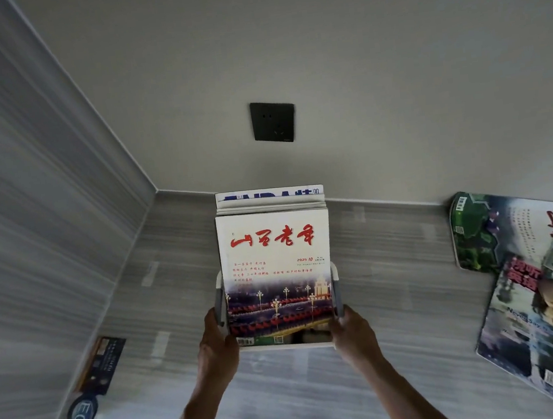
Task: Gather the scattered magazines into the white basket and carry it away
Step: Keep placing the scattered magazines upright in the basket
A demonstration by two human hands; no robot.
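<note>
Both hands clamp the white basket (334,273) sides: left hand (218,343) at 9 o'clock, right hand (351,330) at 3. It's mid-frame, crammed with magazines (276,261), probably top-heavy; grip low.

Two bare forearms come up from the bottom edge of the frame, each ending in a bare hand. No sleeve shows on either arm; both are uncovered along all of the length in view. The left hand (216,340) and the right hand (353,333) carry no glove, ring, watch or strap that can be made out. The forearms look lean, narrowing at the wrists. The fingers are mostly hidden, so their details cannot be told.
</note>
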